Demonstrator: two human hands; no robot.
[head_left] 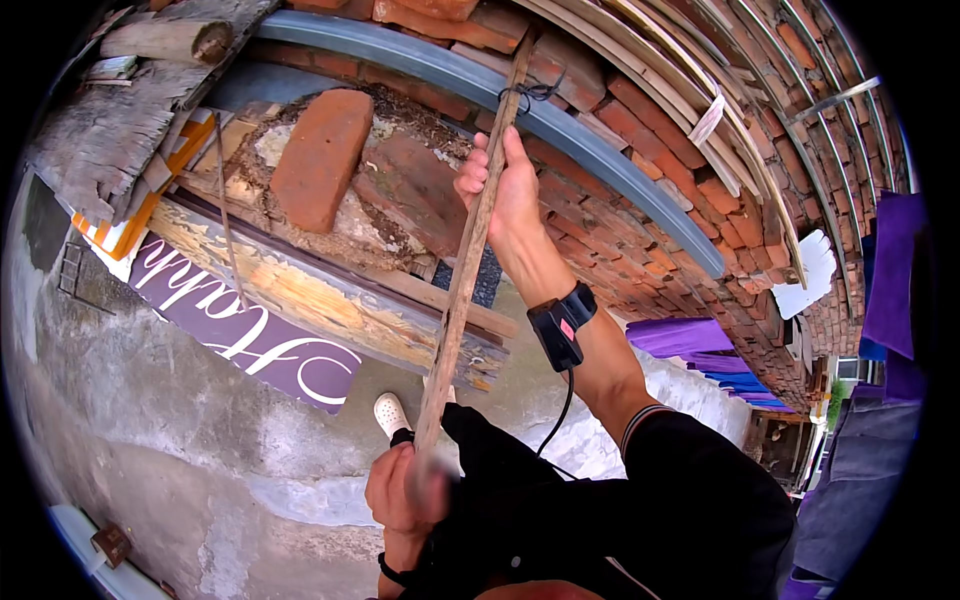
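A long, rough wooden stick (462,290) runs from near my body up to the brick wall. My left hand (395,490) is closed around its near end, partly blurred. Farther up, my right hand (505,185) grips the stick, thumb on one side and fingers on the other. Just beyond that hand, dark wire (532,92) is wound around the stick, its loose ends sticking out. There the stick crosses a grey metal channel (620,150) lying along the wall. A black device is strapped to my right wrist.
A loose red brick (322,160) lies on rubble to the left, above a weathered wooden beam (300,270). Below the beam is a purple sign board (240,325). Long thin wood strips (660,70) lean on the brick wall (650,235). Purple cloths (690,345) hang at right.
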